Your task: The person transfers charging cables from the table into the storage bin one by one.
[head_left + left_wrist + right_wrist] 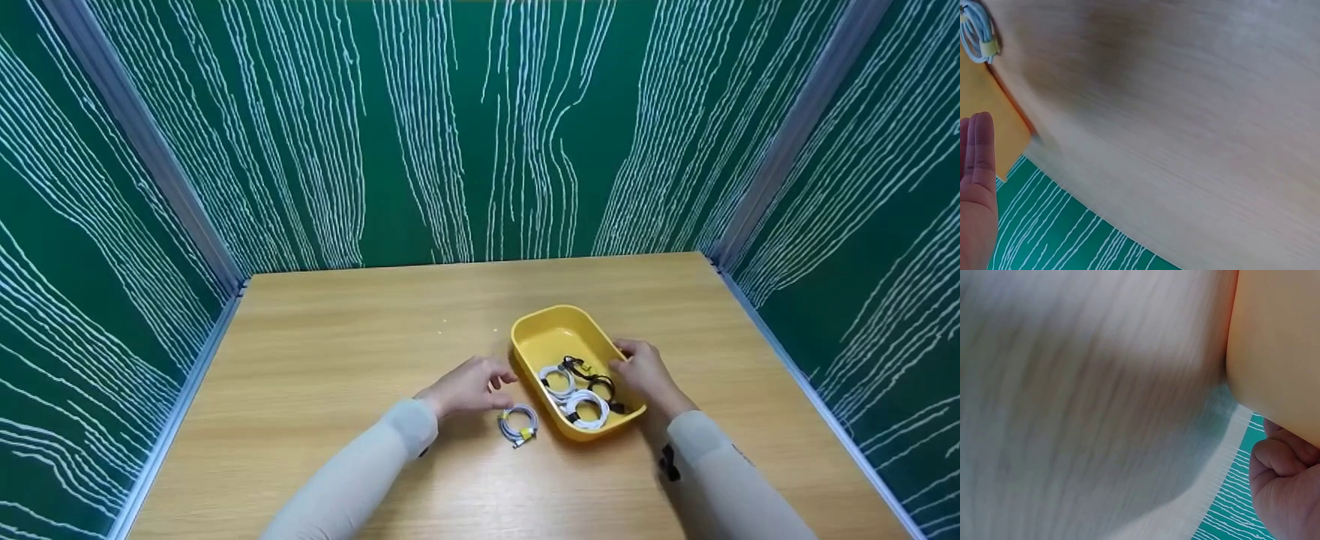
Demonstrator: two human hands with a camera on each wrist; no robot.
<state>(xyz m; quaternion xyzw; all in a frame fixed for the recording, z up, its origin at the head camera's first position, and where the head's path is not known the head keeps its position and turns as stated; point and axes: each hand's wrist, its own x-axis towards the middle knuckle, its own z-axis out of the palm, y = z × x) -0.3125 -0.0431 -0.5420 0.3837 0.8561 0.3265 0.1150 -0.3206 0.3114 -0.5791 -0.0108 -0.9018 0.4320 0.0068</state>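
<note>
A yellow bin (555, 339) stands on the table, gripped at its right side by my right hand (646, 375), thumb over the rim. In the right wrist view the curled fingers of that hand (1286, 481) lie against the bin's outer wall (1280, 349). Inside lie two coiled white cables (582, 397) and dark cables (579, 367). A coiled grey cable (527, 433) with a yellow tie rests on the table left of the bin. My left hand (474, 386) hovers beside this coil, holding nothing; the left wrist view shows its fingers (983, 138) fairly straight.
The wooden table (360, 337) extends to both sides of the bin. Green panels with white wavy lines (420, 135) border it at the back and sides, joined by grey metal posts (787, 127). Small pale specks (444, 322) dot the tabletop.
</note>
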